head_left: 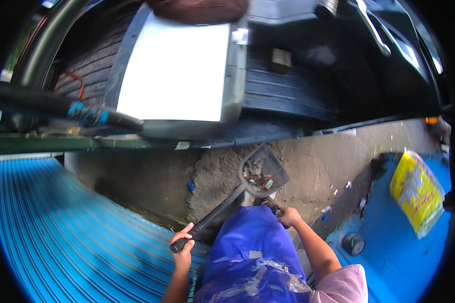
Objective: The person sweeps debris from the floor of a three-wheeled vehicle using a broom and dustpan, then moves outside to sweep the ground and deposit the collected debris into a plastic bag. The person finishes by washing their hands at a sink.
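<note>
My left hand [183, 246] is closed round the black grip of a dark shovel [222, 204], near its end. The shovel's square-edged scoop [280, 177] points away from me over the concrete. Grey dirt and scraps of coloured litter [258, 174] lie in the scoop. To the right, my right hand [289, 217] is closed on a short dark handle [274, 207] close behind the scoop. What that handle belongs to is mostly hidden. Between my arms, a shiny blue-violet covering [253, 237] with clear tape bulges up and partly blocks the view below.
Blue corrugated metal [76, 217] slopes along the left. A dark vehicle-like frame with a bright white panel [174, 70] spans the far side. On a blue surface at right lie a yellow package [414, 194] and a dark round cup [353, 244]. Litter dots the concrete [313, 166].
</note>
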The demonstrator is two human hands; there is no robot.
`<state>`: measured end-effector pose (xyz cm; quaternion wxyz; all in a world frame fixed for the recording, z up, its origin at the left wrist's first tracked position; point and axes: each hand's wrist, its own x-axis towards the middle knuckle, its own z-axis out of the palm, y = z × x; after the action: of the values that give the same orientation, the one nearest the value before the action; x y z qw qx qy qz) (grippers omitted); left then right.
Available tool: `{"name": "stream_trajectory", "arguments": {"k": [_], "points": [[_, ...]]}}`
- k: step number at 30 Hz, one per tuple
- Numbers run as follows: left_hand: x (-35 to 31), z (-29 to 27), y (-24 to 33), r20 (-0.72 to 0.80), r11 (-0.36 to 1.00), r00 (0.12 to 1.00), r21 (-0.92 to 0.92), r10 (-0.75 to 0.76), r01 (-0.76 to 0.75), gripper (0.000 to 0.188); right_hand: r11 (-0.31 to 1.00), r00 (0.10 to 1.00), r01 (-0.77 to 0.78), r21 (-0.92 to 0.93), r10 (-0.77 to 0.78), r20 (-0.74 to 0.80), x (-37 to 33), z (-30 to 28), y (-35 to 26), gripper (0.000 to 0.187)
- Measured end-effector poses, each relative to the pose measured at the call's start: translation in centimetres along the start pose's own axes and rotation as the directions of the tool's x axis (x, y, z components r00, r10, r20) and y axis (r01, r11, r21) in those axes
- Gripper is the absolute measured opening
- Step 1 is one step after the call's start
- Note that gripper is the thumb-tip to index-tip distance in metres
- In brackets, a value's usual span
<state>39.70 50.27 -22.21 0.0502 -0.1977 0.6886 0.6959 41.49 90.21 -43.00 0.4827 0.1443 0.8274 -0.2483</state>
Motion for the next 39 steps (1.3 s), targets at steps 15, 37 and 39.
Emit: {"name": "stream_trajectory", "arguments": {"k": [15,37,39], "points": [[-9.0,-10.3,-24.9,-0.832,0.963,0.508,-0.269,-0.224,-0.016,0.019,0.660,0.909,0.416,-0.626,-0.322,0.266,8.0,-3.5,-24.1,0.058],[-7.9,-10.8,-31.5,-0.869,0.995,0.490,-0.094,-0.074,-0.015,0.019,0.559,0.766,0.642,-0.525,-0.422,0.485,8.1,4.0,-25.1,0.072],[-8.2,-10.8,-30.1,-0.818,0.996,0.571,-0.091,-0.072,-0.005,0.020,0.642,0.815,0.576,-0.506,-0.409,0.410,6.1,1.9,-22.8,0.074]]}}
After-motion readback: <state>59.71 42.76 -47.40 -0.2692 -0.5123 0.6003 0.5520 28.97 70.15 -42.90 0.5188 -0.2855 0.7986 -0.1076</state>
